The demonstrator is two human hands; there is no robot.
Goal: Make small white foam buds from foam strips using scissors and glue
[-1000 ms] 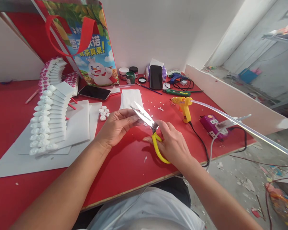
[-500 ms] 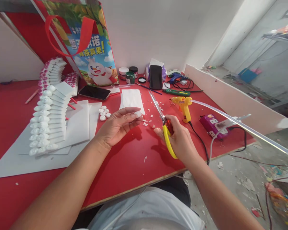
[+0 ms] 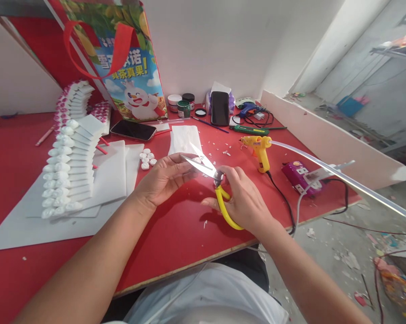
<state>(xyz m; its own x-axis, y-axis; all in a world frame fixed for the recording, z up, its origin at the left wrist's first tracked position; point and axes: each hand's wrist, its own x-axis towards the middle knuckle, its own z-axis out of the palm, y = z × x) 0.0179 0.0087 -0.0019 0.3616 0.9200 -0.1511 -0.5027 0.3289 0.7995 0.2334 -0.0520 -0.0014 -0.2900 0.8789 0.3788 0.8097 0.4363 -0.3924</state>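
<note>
My right hand point(image 3: 246, 198) is wrapped round the yellow handles of a pair of scissors point(image 3: 227, 211), whose blades are spread and point left. Between the blades and my left fingertips is a small white piece point(image 3: 196, 160), partly hidden by the steel. My left hand point(image 3: 167, 179) pinches that piece between thumb and fingers. A stack of white sheets point(image 3: 185, 138) lies just behind it. Several small white rolls point(image 3: 147, 158) sit on the red table point(image 3: 176, 243) left of my left hand.
A row of white pieces point(image 3: 68, 166) stands on white boards point(image 3: 113, 175) at left. A yellow glue gun point(image 3: 261, 155), purple box point(image 3: 300, 177) and cables are at right. Behind are phones, paint jars point(image 3: 183, 109) and a printed bag point(image 3: 135, 81). White scraps litter the middle.
My right hand has brought the scissors left to my left fingertips, and the blades have opened and turned leftward. My left hand has barely moved.
</note>
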